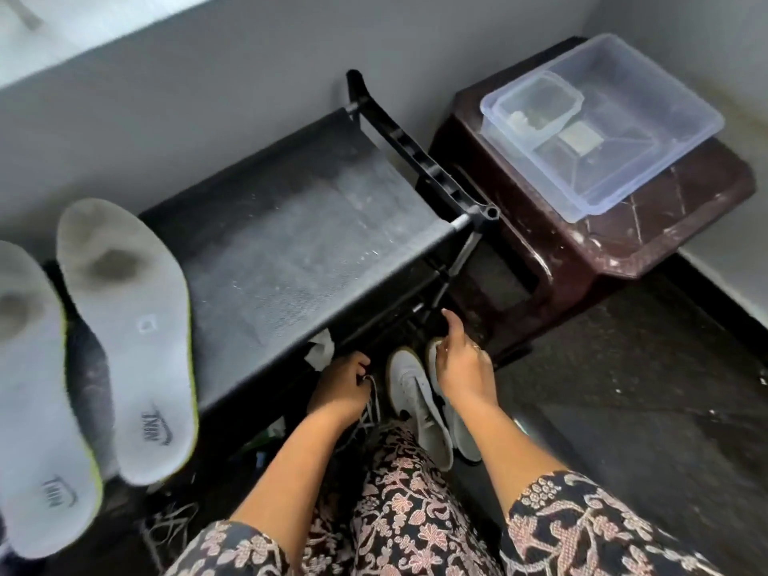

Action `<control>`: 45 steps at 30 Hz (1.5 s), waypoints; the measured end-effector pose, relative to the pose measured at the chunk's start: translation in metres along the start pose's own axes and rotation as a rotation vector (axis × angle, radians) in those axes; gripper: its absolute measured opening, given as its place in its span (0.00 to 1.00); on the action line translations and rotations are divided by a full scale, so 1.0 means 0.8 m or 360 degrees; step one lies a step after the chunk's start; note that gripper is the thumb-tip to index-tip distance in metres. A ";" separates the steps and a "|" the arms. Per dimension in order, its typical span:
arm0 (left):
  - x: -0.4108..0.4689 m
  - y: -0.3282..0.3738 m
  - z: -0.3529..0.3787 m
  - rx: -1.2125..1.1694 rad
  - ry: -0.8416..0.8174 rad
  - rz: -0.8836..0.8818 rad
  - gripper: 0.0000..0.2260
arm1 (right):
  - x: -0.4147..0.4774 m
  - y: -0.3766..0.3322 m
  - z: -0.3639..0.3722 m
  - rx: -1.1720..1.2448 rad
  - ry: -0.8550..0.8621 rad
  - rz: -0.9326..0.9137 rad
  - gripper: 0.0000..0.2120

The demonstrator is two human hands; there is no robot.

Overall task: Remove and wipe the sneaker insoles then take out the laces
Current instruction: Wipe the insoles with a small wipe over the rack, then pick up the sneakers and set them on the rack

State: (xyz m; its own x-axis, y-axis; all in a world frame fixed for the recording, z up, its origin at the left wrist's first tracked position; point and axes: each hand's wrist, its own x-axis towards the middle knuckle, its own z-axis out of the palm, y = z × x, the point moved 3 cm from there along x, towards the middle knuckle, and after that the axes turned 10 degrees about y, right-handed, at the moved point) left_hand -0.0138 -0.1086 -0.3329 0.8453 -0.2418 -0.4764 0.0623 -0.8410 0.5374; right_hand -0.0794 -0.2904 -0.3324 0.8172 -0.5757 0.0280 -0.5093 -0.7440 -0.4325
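Note:
Two white sneakers stand side by side on the dark floor below me: one sneaker (411, 392) in the middle, the other sneaker (455, 421) to its right. My right hand (463, 363) hovers over the right sneaker's toe with its fingers apart and thumb raised. My left hand (343, 386) is closed on a white lace (371, 403) to the left of the sneakers. Two grey-white insoles lie at the left, one insole (124, 334) on the black rack's end, the other insole (37, 405) further left; both show dark heel stains.
A black mesh shoe rack (299, 243) stands against the wall. A crumpled white cloth (321, 349) lies at the rack's front edge. A dark brown plastic stool (582, 230) at the right carries a clear plastic box (623, 135). Loose laces (166, 527) lie on the floor at lower left.

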 end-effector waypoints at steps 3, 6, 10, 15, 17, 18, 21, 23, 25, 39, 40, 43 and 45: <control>-0.039 0.008 -0.033 0.0039 -0.0077 -0.0034 0.14 | -0.006 -0.040 -0.028 -0.0138 -0.0173 -0.0048 0.29; -0.085 0.013 -0.065 0.0044 -0.0125 -0.0051 0.16 | -0.014 -0.073 -0.062 -0.0122 -0.0327 -0.0002 0.26; -0.129 0.021 -0.104 0.0032 -0.0072 -0.0097 0.15 | -0.024 -0.114 -0.104 -0.0149 -0.0495 -0.0038 0.23; -0.152 0.022 -0.131 -0.0018 -0.0017 -0.0186 0.15 | -0.029 -0.149 -0.135 -0.0146 -0.0551 -0.0092 0.20; -0.158 0.017 -0.134 -0.0007 -0.0025 -0.0227 0.15 | -0.033 -0.152 -0.137 -0.0146 -0.0610 -0.0079 0.18; -0.161 0.013 -0.134 -0.0006 -0.0026 -0.0253 0.14 | -0.035 -0.153 -0.136 -0.0147 -0.0640 -0.0075 0.18; -0.175 -0.001 -0.127 -0.0038 -0.0034 -0.0343 0.14 | -0.045 -0.148 -0.132 -0.0154 -0.0717 -0.0068 0.16; -0.189 -0.009 -0.117 -0.0052 -0.0051 -0.0395 0.14 | -0.054 -0.142 -0.130 -0.0172 -0.0759 -0.0056 0.15; -0.202 -0.013 -0.106 -0.0087 -0.0069 -0.0452 0.13 | -0.063 -0.134 -0.129 -0.0180 -0.0796 -0.0035 0.14; -0.207 -0.002 -0.027 0.0075 -0.0258 -0.0289 0.14 | -0.137 -0.052 -0.121 -0.0231 -0.0935 0.0197 0.17; -0.202 -0.004 -0.017 0.0119 -0.0290 -0.0247 0.14 | -0.144 -0.040 -0.116 -0.0245 -0.0931 0.0220 0.19; -0.182 -0.008 0.017 0.0231 -0.0382 -0.0115 0.16 | -0.161 -0.002 -0.094 -0.0297 -0.0964 0.0289 0.27; -0.167 -0.014 0.045 0.0320 -0.0437 -0.0014 0.18 | -0.178 0.026 -0.071 -0.0363 -0.1052 0.0317 0.30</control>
State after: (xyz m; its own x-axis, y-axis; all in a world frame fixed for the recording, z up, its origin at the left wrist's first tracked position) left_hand -0.1468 -0.0848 -0.3003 0.6692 -0.3326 -0.6645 -0.0600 -0.9155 0.3978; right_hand -0.2214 -0.2434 -0.2945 0.6587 -0.4360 -0.6132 -0.6501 -0.7401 -0.1722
